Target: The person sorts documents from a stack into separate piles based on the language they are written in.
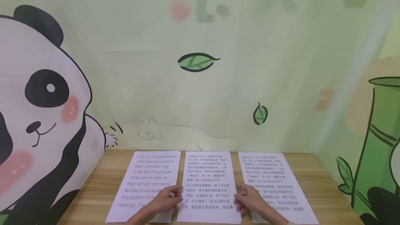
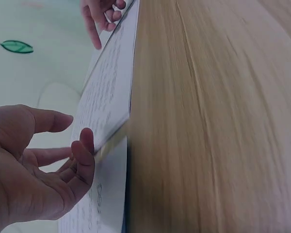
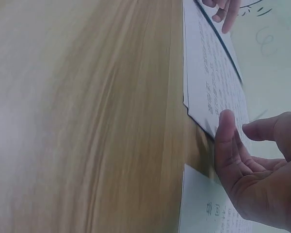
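Three printed paper stacks lie side by side. On the middle stack, Chinese text faces up; a slightly offset lower layer shows at its corner in the right wrist view. My left hand is at its left edge, fingers loosely bent and fingertips at the paper's side, thumb raised apart from them. At the opposite edge, my right hand mirrors this, with a gap between thumb and fingers. Neither hand visibly pinches the paper. My forearms and hands cover parts of the outer stacks.
The left stack bears large English text, the right stack Chinese text. Narrow strips of wooden table separate the stacks. Behind the table hangs a pale green backdrop with a panda, leaves and bamboo.
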`<state>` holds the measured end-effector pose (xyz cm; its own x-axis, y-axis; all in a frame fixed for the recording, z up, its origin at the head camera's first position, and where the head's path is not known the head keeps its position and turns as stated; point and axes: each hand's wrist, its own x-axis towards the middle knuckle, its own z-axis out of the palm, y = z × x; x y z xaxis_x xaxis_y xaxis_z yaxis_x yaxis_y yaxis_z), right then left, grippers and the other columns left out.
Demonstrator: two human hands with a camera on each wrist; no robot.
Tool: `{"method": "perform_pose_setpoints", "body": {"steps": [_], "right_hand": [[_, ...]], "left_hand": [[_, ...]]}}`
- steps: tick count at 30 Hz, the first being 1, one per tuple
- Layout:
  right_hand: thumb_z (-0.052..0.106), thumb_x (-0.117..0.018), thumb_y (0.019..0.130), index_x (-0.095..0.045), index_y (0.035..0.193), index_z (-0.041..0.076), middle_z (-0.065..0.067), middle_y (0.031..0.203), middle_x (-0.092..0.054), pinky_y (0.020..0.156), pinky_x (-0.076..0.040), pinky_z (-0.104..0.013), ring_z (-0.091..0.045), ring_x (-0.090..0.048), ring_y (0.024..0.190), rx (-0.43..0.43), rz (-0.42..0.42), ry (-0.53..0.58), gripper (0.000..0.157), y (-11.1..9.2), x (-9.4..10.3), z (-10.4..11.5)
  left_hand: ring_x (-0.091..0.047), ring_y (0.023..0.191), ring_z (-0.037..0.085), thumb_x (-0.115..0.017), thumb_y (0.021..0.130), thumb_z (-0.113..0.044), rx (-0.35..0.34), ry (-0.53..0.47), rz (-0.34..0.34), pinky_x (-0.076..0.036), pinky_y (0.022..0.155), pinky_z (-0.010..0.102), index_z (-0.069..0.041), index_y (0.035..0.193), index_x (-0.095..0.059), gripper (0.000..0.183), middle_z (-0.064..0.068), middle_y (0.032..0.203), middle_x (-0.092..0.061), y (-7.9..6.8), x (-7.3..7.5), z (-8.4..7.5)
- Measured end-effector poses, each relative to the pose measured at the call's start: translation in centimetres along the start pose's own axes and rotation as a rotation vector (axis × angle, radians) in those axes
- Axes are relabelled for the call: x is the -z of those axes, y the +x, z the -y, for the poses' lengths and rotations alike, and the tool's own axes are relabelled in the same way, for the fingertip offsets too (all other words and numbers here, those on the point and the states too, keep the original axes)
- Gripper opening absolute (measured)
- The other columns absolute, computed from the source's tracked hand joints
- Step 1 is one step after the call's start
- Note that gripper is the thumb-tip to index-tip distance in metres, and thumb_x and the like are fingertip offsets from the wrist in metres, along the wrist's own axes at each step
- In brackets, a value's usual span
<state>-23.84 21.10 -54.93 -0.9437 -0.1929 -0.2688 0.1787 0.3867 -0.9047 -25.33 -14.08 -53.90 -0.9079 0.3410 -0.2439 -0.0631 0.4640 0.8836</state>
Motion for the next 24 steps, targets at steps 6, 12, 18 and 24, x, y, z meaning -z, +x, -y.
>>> {"method": "perform_pose_setpoints", "body": {"steps": [6, 12, 18, 24], "right_hand": [[0.012, -0.061, 0.097, -0.029, 0.151, -0.015, -0.009, 0.086, -0.071, 0.06, -0.062, -0.033, -0.014, -0.068, 0.064, -0.041, 0.01, -0.004, 0.068, -0.2, 0.1, -0.1], [0.014, -0.061, 0.098, -0.029, 0.151, -0.015, -0.008, 0.087, -0.071, 0.059, -0.061, -0.032, -0.014, -0.068, 0.065, -0.048, 0.012, -0.006, 0.068, -0.1, -0.1, -0.2], [0.013, -0.06, 0.098, -0.029, 0.151, -0.015, -0.008, 0.086, -0.071, 0.058, -0.061, -0.031, -0.013, -0.068, 0.064, -0.045, 0.031, 0.005, 0.068, -0.1, -0.1, -0.1], [0.012, -0.061, 0.098, -0.029, 0.151, -0.015, -0.008, 0.085, -0.07, 0.058, -0.061, -0.031, -0.013, -0.068, 0.064, -0.034, 0.033, 0.013, 0.068, 0.0, 0.0, -0.1]], "left_hand": [[-0.061, 0.072, 0.015, -0.066, 0.093, -0.013, 0.002, -0.009, 0.029, -0.051, 0.063, 0.027, 0.009, 0.145, -0.047, 0.059, 0.005, 0.101, -0.062, 0.4, -1.0, -0.5], [-0.061, 0.074, 0.015, -0.067, 0.094, -0.016, 0.045, 0.036, 0.03, -0.05, 0.064, 0.028, 0.009, 0.147, -0.044, 0.063, 0.004, 0.101, -0.062, 0.8, -1.6, -0.4], [-0.06, 0.075, 0.015, -0.067, 0.093, -0.012, 0.062, 0.053, -0.019, -0.051, 0.068, 0.03, 0.01, 0.146, -0.045, 0.061, 0.005, 0.1, -0.061, 0.8, -1.4, -0.4], [-0.057, 0.073, 0.014, -0.067, 0.091, -0.009, 0.029, 0.077, -0.073, -0.048, 0.064, 0.025, 0.011, 0.142, -0.049, 0.058, 0.004, 0.097, -0.059, 0.7, -0.9, -0.2]]}}
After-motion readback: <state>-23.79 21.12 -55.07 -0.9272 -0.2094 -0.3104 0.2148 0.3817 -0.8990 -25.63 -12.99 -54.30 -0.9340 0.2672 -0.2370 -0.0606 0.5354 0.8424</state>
